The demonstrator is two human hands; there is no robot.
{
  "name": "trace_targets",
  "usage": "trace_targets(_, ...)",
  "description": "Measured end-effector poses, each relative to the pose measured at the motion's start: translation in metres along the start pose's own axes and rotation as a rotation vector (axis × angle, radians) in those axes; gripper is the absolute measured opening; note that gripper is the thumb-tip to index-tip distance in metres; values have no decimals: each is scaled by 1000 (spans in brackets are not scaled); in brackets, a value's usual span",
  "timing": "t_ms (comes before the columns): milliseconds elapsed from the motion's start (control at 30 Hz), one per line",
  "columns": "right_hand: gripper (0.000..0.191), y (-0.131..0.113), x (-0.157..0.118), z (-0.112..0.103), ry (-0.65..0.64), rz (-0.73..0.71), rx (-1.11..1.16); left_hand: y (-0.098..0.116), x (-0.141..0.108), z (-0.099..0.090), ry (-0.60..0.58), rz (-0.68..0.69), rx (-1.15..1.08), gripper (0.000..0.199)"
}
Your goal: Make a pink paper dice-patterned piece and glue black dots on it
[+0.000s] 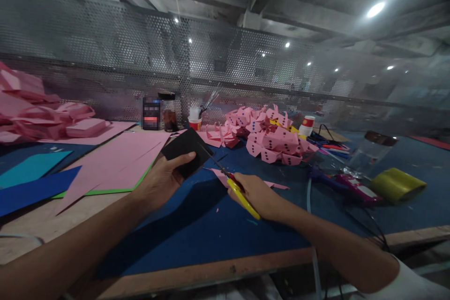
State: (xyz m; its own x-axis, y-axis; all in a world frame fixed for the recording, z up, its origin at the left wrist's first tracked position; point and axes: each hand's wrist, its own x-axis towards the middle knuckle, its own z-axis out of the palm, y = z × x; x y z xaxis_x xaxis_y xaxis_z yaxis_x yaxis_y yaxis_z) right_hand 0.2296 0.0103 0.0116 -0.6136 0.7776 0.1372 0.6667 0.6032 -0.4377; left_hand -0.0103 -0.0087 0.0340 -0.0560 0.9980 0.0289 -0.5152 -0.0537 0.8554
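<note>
Presently, I log: black card (192, 143), just left of frame centre, pinched in left hand (160, 178), thumb on top; yellow-handled scissors (241, 198), gripped in right hand (256, 192), long axis lower right to upper left, blades overlapping card's right edge, contact unclear.
</note>
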Motion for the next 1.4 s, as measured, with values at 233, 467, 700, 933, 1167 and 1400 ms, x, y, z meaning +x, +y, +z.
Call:
trace_targets(233,12,-4,-1,-3,-11,9,-11,0,1,-1,-5,5,-20,27)
trace_targets(467,11,-4,0,-3,-13,17,-15,-1,0,-2,-21,-20,-38,28)
trace_targets(700,8,-2,0,-1,-8,10,-6,-1,1,-2,-15,17,-11,27)
trace_targets(933,10,-1,1,0,-4,25,-16,-1,0,1,15,-14,-59,33)
trace_targets(1167,9,0,-1,0,7,6,-9,-2,0,-1,-23,-3,-17,28)
trace_targets(1400,8,-1,0,-1,9,-5,-5,1,2,-2,9,21,-2,23)
